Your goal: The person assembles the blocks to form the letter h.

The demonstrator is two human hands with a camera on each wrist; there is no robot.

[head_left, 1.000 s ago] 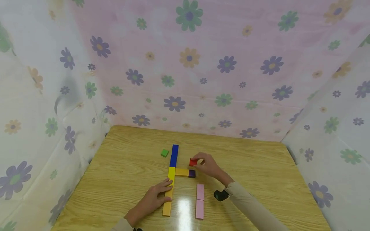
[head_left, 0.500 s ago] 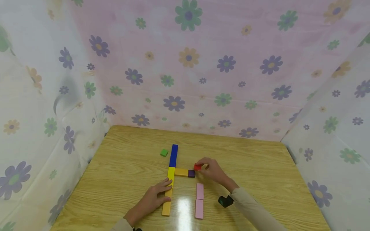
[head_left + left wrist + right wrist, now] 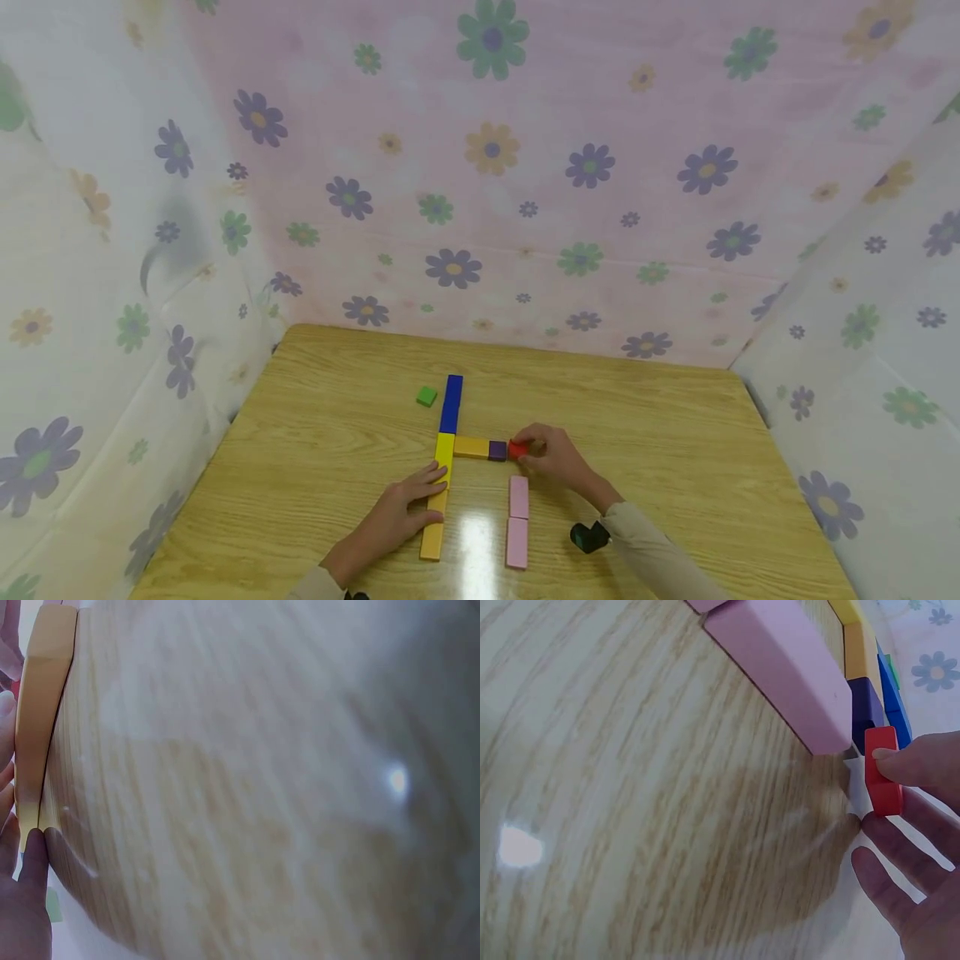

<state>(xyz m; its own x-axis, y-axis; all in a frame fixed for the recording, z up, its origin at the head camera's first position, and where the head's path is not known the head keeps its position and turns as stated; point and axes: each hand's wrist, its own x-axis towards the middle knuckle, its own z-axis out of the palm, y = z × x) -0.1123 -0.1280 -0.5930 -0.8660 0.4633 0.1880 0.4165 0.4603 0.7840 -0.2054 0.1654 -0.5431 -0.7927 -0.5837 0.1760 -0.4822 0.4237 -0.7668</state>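
Note:
In the head view my right hand (image 3: 562,460) pinches a small red block (image 3: 518,450) between thumb and fingers. The red block is at the right end of a purple block (image 3: 497,451); whether they touch cannot be told. An orange block (image 3: 472,448) joins the purple one to a column. From far to near, that column has blue blocks (image 3: 452,404), a yellow block (image 3: 445,449) and orange blocks (image 3: 432,542). My left hand (image 3: 393,518) rests on the yellow and orange part, fingers extended over it, thumb alongside. In the right wrist view the thumb presses the red block (image 3: 883,769).
Two pink blocks (image 3: 517,521) lie end to end nearer me, right of the column. A small green block (image 3: 427,397) lies left of the blue ones. The wooden table (image 3: 675,433) is enclosed by flowered cloth (image 3: 525,233) at the back and sides.
My right hand has brought the red block toward me and slightly right, from behind the purple block to its right end. My left hand has stayed in place.

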